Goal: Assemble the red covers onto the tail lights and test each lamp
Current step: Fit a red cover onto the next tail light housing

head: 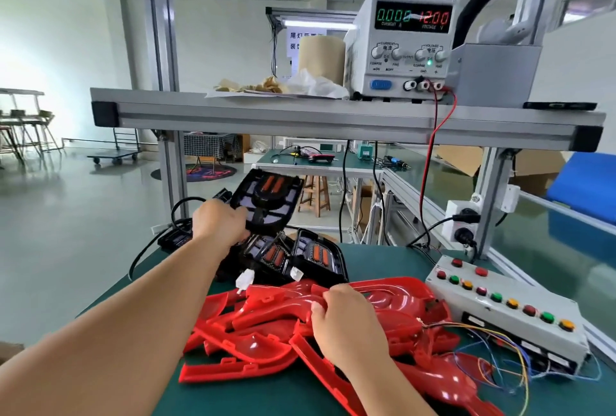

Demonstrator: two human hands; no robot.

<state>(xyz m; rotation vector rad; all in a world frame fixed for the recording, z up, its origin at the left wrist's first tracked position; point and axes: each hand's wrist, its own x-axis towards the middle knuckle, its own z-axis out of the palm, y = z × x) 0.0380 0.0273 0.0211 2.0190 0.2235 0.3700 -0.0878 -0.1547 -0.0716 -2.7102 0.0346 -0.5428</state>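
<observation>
My left hand (pixel 220 222) grips the lower edge of a black tail light housing (pixel 266 199) and holds it tilted up above the bench. More black housings (pixel 300 259) with orange inserts lie stacked below it, with white connectors (pixel 245 280) hanging off their wires. A heap of red covers (pixel 253 342) fills the green mat in front of me. My right hand (pixel 346 322) rests on top of that heap, its fingers curled round the edge of the uppermost red cover (pixel 393 292).
A grey test box (pixel 506 312) with coloured push buttons and loose thin wires (pixel 500 349) sits at the right. On the shelf (pixel 300 112) above stands a power supply (pixel 410 45) reading 12.00 V, with a red lead (pixel 430 165) dropping to the bench. Black cable (pixel 150 249) loops at left.
</observation>
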